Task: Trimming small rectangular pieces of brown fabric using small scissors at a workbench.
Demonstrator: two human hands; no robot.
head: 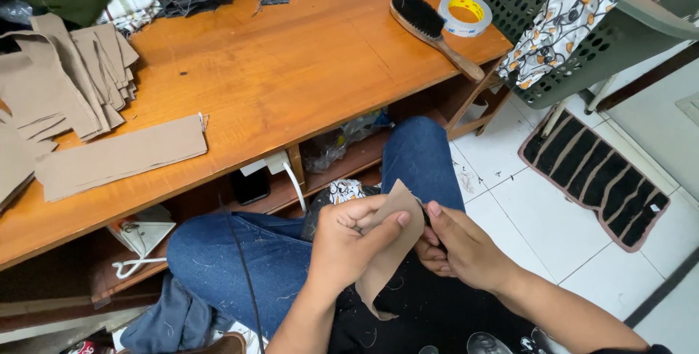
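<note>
a: which way does the tan fabric piece [389, 248] run?

b: long axis near upright, top corner aimed at the wooden table [277, 70], lower end drooping over the lap in blue jeans [247, 252].

a: and the hands?

b: left hand [349, 241] pinches its upper edge, thumb on front. right hand [466, 248] is closed on the far edge, touching the cloth. the piece sits between them, below the table.

Both arms reach in from the bottom and meet over the lap. The left hand [353, 241] is curled, thumb lying across the fingers. The right hand [462, 248] sits just beside those fingers, thumb pointing at them.
</note>
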